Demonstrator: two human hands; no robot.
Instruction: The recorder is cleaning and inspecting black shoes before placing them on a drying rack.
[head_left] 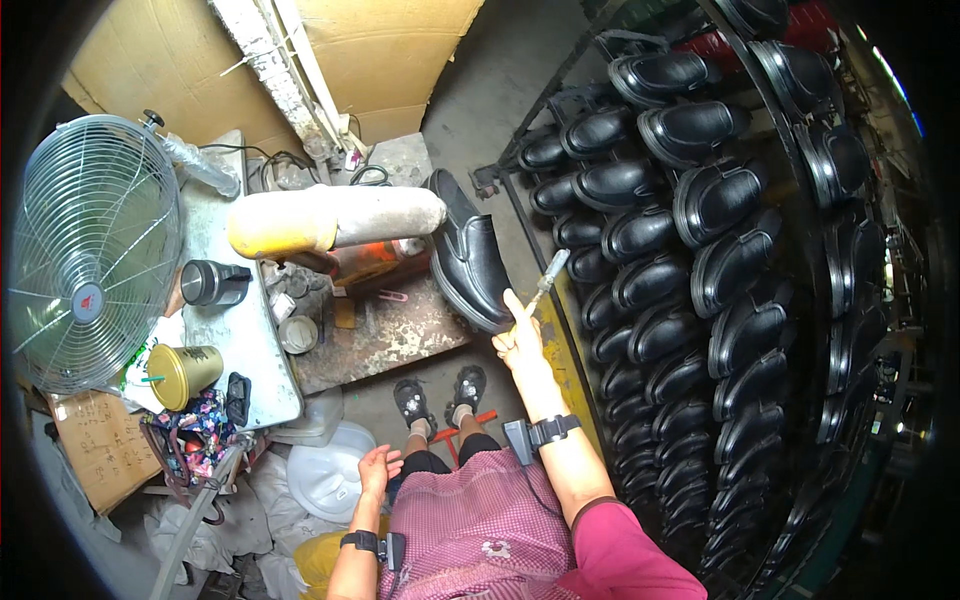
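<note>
Black shoe: located at the centre of the frame, at the free end of a pale padded arm; how it is held there cannot be confirmed. Remaining findings run left to right.

Upper left: a large wire-caged fan faces the work area. If running, which cannot be told, its draught could carry dust onto the shoe's glossy upper. Beside it, a gold cup and a dark mug stand on a pale bench; a knock from a sleeve or forearm could spill either. A lidded jar sits among clutter, with similar exposure.

Lower centre: the left hand is apart from the shoe, fingers spread, nothing visible in it. The shoe is therefore unsteadied on that side; a firm push could turn or dislodge it.

Centre: the right hand is clamped on a brush-like tool, fingertips at the shoe's lower end; contact cannot be verified. Careless wrist movement could smear the upper.

Right: racked shoes stand near the tool's tip; an outward swing could mark them.
</note>
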